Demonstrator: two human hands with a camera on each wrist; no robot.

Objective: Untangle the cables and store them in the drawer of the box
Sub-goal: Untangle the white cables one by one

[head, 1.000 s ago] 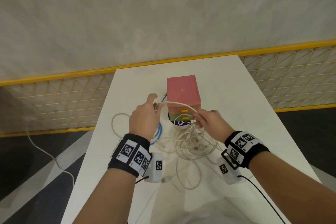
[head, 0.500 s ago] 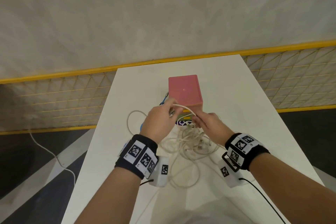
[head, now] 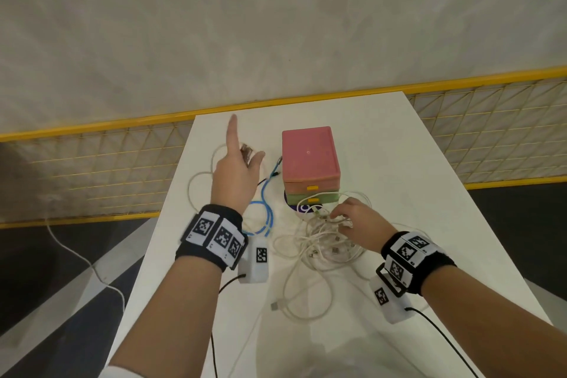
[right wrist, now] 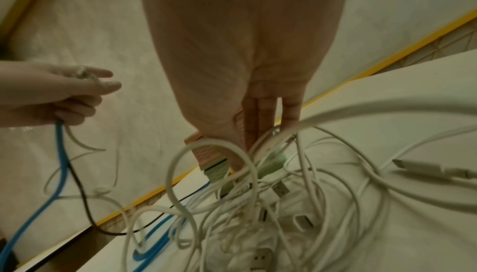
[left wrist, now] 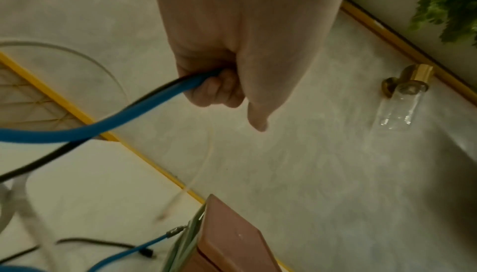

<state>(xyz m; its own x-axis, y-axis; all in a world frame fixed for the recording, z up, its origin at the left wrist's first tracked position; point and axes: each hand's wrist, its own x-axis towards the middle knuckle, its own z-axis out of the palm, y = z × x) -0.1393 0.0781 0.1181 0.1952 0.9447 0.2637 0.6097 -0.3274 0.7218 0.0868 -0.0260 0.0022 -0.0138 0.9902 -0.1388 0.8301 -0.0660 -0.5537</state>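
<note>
A pink box [head: 310,156] stands mid-table, with its green drawer [head: 313,198] at the bottom front. My left hand [head: 236,175] is raised left of the box with the index finger straight. Its other fingers [left wrist: 219,92] curl round a blue cable [left wrist: 103,127] and a thin black cable [left wrist: 38,164], and a white cable end lies across them. The blue cable [head: 267,202] loops down to the table. My right hand [head: 349,218] sits on the white cable tangle [head: 322,242] just in front of the drawer. Its thumb and straight fingers [right wrist: 260,125] pinch white strands [right wrist: 309,205].
A purple round item [head: 299,209] peeks out under the box. A loose USB plug [head: 274,305] lies near the front of the white table [head: 429,193]. A yellow mesh fence [head: 92,169] flanks both sides. A white cable [head: 76,255] trails on the floor at the left.
My left hand has swung from the box's front up and to the left, drawing the blue, black and white cables out. My right hand has dropped from the drawer front onto the tangle.
</note>
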